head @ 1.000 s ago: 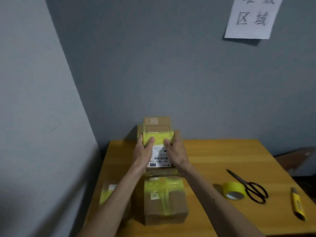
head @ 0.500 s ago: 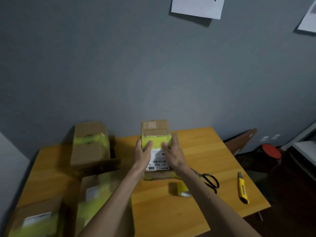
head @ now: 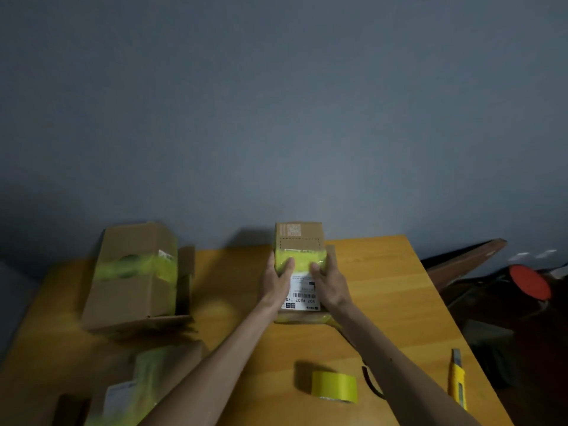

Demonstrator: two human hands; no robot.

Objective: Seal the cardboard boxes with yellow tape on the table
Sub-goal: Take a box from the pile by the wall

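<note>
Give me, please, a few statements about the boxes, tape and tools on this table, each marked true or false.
1. The left hand and the right hand both grip the small box. True.
2. The tape roll sits on top of the small box. False: it rests on the table, nearer the person, beside the right forearm.
3. The utility knife lies near the table's right edge. True.
4. The small box bears no tape. False: a yellow band crosses its top, above a white label.
5. A larger box with yellow tape across it stands to the left. True.
</note>
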